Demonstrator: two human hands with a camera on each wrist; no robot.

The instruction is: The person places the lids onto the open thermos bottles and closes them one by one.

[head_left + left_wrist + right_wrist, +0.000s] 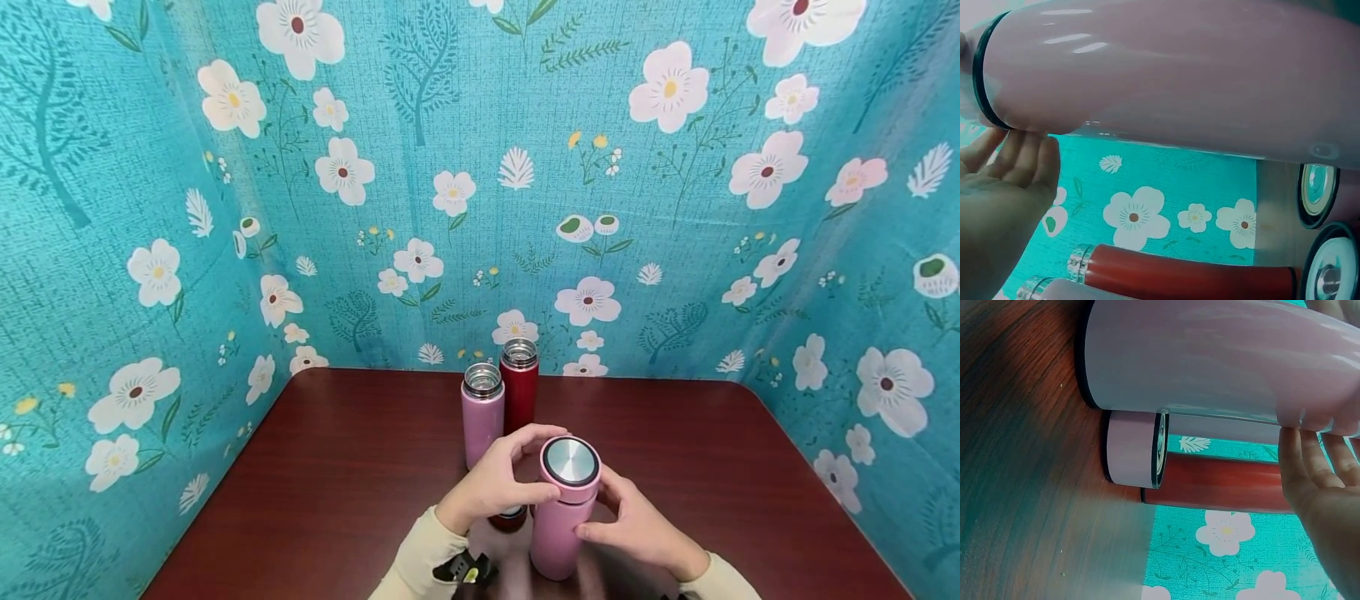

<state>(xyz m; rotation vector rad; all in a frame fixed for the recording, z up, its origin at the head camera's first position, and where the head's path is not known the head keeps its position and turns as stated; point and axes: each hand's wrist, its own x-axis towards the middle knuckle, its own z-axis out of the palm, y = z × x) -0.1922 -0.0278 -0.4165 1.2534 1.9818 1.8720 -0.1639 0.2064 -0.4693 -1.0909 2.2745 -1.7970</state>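
A pink thermos (557,537) with a steel-topped lid (572,461) stands upright near the front of the table. My left hand (489,478) grips the lid from the left, thumb in front and fingers behind. From the right, my right hand (643,525) holds the body below the lid. In the left wrist view the thermos (1166,75) spans the top, and the fingers of the left hand (1013,181) touch it near the lid's dark ring. The right wrist view shows fingers of the right hand (1322,481) against the body.
Behind the hands stand a lidless pink thermos (483,417) and a lidless red thermos (521,392). A dark red lid (508,518) lies left of the held thermos; a pink lid (1132,449) shows in the right wrist view. Flowered cloth (450,250) surrounds the wooden table (337,483).
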